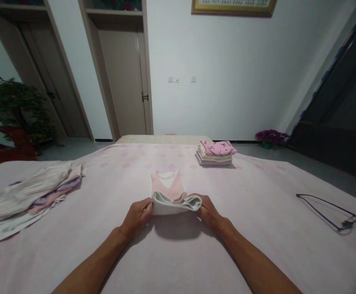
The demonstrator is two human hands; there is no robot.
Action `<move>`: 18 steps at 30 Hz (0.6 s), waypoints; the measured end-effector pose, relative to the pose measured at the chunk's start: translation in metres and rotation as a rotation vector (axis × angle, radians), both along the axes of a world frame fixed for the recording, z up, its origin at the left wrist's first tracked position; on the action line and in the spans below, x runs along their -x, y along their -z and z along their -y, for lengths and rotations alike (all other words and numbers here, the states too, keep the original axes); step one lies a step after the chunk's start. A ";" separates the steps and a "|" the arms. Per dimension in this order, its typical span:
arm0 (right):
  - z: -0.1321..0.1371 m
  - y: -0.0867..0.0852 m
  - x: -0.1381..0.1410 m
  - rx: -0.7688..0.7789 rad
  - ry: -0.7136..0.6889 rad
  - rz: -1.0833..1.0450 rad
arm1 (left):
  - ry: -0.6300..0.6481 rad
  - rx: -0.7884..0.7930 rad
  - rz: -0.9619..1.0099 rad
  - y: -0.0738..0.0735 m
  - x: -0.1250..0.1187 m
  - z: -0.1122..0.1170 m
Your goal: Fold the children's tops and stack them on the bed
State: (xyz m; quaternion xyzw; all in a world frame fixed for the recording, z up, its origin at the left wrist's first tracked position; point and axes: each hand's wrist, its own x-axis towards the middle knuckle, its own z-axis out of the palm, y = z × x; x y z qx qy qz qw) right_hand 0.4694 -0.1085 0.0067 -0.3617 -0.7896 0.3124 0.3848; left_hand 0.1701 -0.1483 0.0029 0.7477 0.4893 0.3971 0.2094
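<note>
A small pink and white garment (169,190) lies on the pink bedspread (178,253) in front of me. Its near end is lifted and folded over into a loop. My left hand (137,215) pinches the left corner of that lifted white edge, fingers closed. My right hand (208,210) grips the right corner in the same way. Both forearms reach in from the bottom of the view.
A neat stack of folded clothes (216,153) sits at the far right of the bed. A loose pile of unfolded garments (27,196) lies at the left. A dark wire hanger (329,212) rests at the right. Doors, a plant and flowers stand beyond.
</note>
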 end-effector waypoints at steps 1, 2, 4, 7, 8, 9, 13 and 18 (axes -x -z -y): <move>-0.003 0.001 0.004 0.069 0.066 -0.040 | -0.071 0.021 0.039 0.001 -0.004 -0.001; -0.006 0.003 0.007 0.128 0.132 -0.059 | -0.124 0.046 0.053 0.002 -0.008 -0.002; -0.012 0.006 0.013 0.199 0.220 -0.040 | -0.213 0.101 0.045 0.004 -0.012 -0.006; -0.019 0.008 0.017 0.194 0.239 0.029 | -0.267 0.180 0.018 0.005 -0.013 -0.013; -0.021 0.008 0.017 0.186 0.242 0.035 | -0.263 0.210 0.031 0.005 -0.012 -0.014; -0.022 0.008 0.018 0.183 0.256 0.037 | -0.253 0.246 0.059 0.005 -0.012 -0.016; -0.025 0.013 0.020 0.185 0.388 0.043 | -0.276 0.350 0.196 0.004 -0.014 -0.016; -0.029 0.021 0.020 0.092 0.405 0.066 | -0.356 0.263 0.129 0.002 -0.019 -0.009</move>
